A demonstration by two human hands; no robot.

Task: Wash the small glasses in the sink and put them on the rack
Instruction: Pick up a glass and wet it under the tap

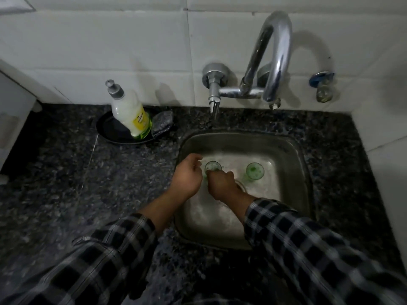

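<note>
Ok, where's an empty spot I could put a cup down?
Bare counter lies between the black dish, the sink and the left sleeve. The sink's front floor is free. It's crowded at the back, where the left hand and right hand meet at a green glass.

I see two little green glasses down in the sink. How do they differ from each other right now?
The held glass is pinched by the right hand's fingers; the free glass stands alone, untouched. The held glass looks paler, with green specks; the free glass looks a fuller green. The held glass sits toward the sink's left side, the free glass nearer its middle. Both are small, upright, mouths up.
</note>
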